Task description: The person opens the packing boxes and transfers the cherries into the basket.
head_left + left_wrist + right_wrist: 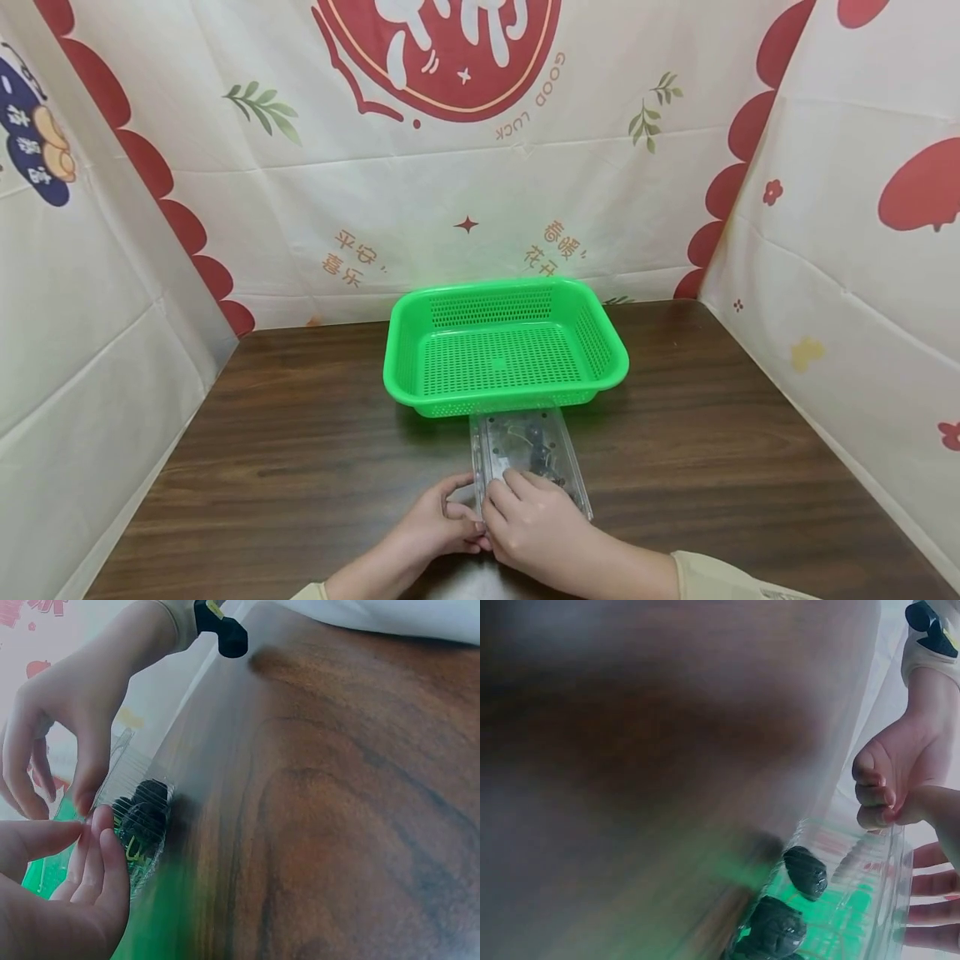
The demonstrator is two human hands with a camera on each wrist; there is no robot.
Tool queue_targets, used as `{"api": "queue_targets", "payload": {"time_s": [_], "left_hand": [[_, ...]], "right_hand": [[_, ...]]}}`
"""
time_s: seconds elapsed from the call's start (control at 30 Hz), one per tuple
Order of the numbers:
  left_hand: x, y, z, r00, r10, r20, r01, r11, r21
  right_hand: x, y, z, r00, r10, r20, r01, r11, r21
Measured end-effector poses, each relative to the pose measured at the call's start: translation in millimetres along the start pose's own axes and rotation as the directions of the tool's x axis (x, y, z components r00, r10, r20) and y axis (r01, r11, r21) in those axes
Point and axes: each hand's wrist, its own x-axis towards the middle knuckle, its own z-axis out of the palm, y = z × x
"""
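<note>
A clear plastic clamshell box (517,437) lies lengthwise on the table in the head view, with small vent holes in its top. Through its wall I see dark oval fruit like black grapes (777,928), and the left wrist view shows a yellow-green stem (133,847) among them. My left hand (442,518) pinches the box's near left edge between thumb and fingers. Close beside it, my right hand (536,521) reaches over the near part of the box and pinches the same edge, its fingertips almost touching the left ones. The hands hide the box's near corner.
A green perforated basket (506,398) stands just behind the box, its front close to the box's far end. Brown wooden table (300,433) lies on both sides. White printed cloth (450,183) hangs at the back and along the sides.
</note>
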Motion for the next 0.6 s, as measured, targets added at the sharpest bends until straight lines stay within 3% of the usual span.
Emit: {"api": "queue_targets", "payload": {"time_s": [0.13, 0.4, 0.6], "left_hand": [[-0.6, 0.5, 0.9, 1.0, -0.013, -0.017, 0.013, 1.0, 0.01], [-2.0, 2.2, 2.5, 0.999, -0.02, -0.048, 0.022, 0.999, 0.037], [-2.3, 1.8, 3.7, 0.998, -0.019, -0.061, 0.021, 1.0, 0.02]], "right_hand": [[3.1, -4.8, 0.3, 1.0, -0.01, -0.009, 0.01, 1.0, -0.01], [7.4, -13.6, -6.3, 0.993, -0.062, 0.099, 0.069, 0.995, -0.075], [11.1, -18.2, -4.6, 0.984, -0.107, 0.141, 0.116, 0.991, -0.062]]}}
